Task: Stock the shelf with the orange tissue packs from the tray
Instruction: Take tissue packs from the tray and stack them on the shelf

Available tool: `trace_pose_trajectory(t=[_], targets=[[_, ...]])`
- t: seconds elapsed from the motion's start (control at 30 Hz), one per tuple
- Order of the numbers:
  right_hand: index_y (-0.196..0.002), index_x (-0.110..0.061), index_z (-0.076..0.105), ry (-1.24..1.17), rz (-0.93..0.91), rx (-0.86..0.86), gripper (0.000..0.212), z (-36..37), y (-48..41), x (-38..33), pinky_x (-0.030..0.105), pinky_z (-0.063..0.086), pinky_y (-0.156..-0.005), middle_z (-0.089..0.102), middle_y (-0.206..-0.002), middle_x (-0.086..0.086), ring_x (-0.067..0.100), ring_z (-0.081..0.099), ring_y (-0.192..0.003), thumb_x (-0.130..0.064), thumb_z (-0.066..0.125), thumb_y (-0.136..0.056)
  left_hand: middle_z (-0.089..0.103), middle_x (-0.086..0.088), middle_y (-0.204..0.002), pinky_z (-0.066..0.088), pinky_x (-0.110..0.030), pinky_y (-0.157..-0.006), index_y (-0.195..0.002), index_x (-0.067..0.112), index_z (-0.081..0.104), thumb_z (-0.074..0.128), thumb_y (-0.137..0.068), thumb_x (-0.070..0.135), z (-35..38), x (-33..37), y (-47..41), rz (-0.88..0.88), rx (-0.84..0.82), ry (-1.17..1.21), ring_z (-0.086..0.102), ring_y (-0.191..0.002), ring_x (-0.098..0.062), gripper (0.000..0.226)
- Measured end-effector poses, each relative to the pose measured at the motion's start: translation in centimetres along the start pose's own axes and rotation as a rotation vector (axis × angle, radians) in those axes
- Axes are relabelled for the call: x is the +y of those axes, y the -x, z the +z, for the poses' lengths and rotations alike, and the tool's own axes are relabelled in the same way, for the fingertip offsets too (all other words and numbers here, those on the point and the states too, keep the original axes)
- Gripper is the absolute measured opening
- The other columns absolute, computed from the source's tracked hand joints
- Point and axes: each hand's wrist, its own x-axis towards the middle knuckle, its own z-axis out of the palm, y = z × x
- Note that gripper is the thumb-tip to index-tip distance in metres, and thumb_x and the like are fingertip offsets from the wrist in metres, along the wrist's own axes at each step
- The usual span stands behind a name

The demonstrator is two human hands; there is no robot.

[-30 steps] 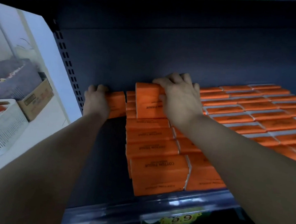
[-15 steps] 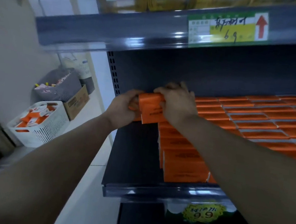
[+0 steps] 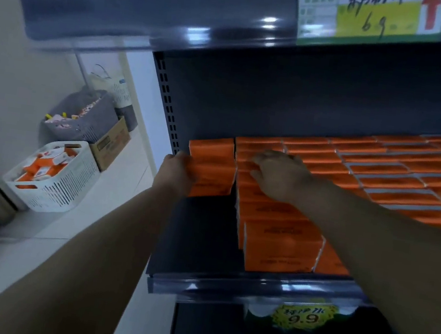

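- We press our left hand (image 3: 175, 173) against the outer side of an upright stack of orange tissue packs (image 3: 209, 169), fingers curled onto its left face, at the rear left of the dark shelf (image 3: 196, 236).
- Our right hand (image 3: 280, 174) lies flat and spread, holding nothing, atop the packed rows (image 3: 381, 171) just right of that stack.
- To finish this step well, in our judgement, we should nudge the stack rightward until it sits flush with its neighbours, the right hand pinning the rows so none shift.
- Bare shelf remains in front of our left hand; the white slotted tray (image 3: 51, 186), with orange packs inside, sits on the floor well to our left.
- Half a second ago both hands gripped one pack held above the rows; now it appears set down, and the hands have parted.
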Motion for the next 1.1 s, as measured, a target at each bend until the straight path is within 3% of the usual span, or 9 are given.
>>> trace_pose_trajectory(t=[0.2,0.43,0.53,0.7,1.1], targets=[[-0.14,-0.021,0.042,-0.05,0.023,-0.015,0.042,1.6,-1.1,1.0,0.043,0.029,-0.106,0.042,-0.145,0.003,0.022,0.038,-0.133,-0.034,0.034,-0.101,0.044,-0.011,-0.115,0.05,-0.04,-0.076,-0.126,0.021,0.042,0.049,-0.089,0.017,2.7,-0.1,-1.3,0.041,0.09,-0.113,0.059,-0.09,-0.035,0.038],[-0.145,-0.021,0.035,-0.048,-0.029,-0.017,0.049,1.9,-2.8,1.1,0.042,0.022,-0.113,0.03,-0.153,0.0,0.017,0.026,-0.141,-0.041,0.026,-0.101,0.038,-0.011,-0.12,0.039,-0.036,-0.073,-0.12,0.02,0.045,0.039,-0.091,0.014,3.3,0.7,-4.1,-0.047,0.229,-0.07,0.054,-0.089,-0.035,0.03],[-0.142,-0.023,0.04,-0.062,-0.045,-0.016,0.048,2.1,-3.3,1.1,0.042,0.024,-0.111,0.035,-0.151,-0.003,0.016,0.031,-0.138,-0.042,0.026,-0.101,0.04,-0.013,-0.124,0.043,-0.041,-0.078,-0.128,0.017,0.04,0.044,-0.089,0.007,4.0,1.3,-5.0,-0.043,0.218,-0.011,0.055,-0.099,-0.038,0.04],[-0.139,-0.022,0.044,-0.081,-0.048,0.009,0.045,2.1,-3.2,1.2,0.042,0.029,-0.109,0.042,-0.145,-0.002,0.017,0.037,-0.134,-0.039,0.027,-0.101,0.042,-0.011,-0.125,0.048,-0.046,-0.084,-0.123,0.013,0.039,0.054,-0.086,0.004,4.3,0.9,-4.9,-0.091,0.217,0.069,0.055,-0.104,-0.035,0.041],[-0.137,-0.019,0.044,-0.068,-0.04,-0.017,0.043,0.5,0.8,0.5,0.042,0.029,-0.109,0.042,-0.143,0.002,0.021,0.037,-0.132,-0.037,0.026,-0.102,0.043,-0.012,-0.129,0.044,-0.039,-0.088,-0.127,0.009,0.045,0.058,-0.086,0.006,0.4,3.7,0.2,-0.025,0.143,-0.025,0.051,-0.114,-0.032,0.043]])
